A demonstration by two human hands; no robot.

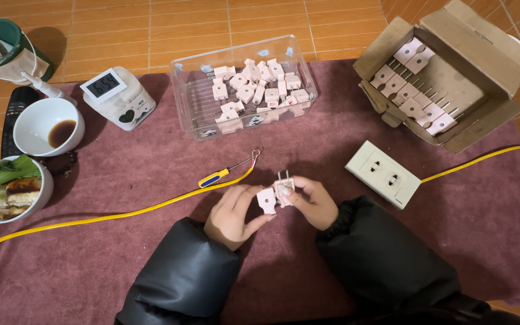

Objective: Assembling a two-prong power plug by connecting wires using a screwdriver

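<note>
Surface: dark red cloth mat [151,253] spread over an orange-brown tiled floor [151,30]; no worktop, everything sits at floor level.
Left hand [231,215]: near the mat's middle, black padded sleeve; grip pinching a pale pink plug cover [266,199] between thumb and fingers.
Right hand [313,202]: just beside the left; grip pinching a pale pink plug body [284,186] with its two metal prongs pointing away from the person.
Plug pieces: touching each other between the two hands, above the mat.
Screwdriver [227,171]: blue and yellow handle, lying on the mat just beyond the hands.
Yellow cable [109,215]: runs across the mat from lower left, passing near the screwdriver; another stretch shows at the right.
Socket block [383,174]: grey-white, two outlets, right of the hands.
Clear plastic tub [185,96]: far side of the mat, holds loose pink plugs.
Cardboard box [489,60]: upper right, flaps open, pink plugs in a row inside.
Left edge: digital clock [118,96], white bowl with dark liquid [31,126], bowl of food with greens [42,192], green container [4,45].
</note>
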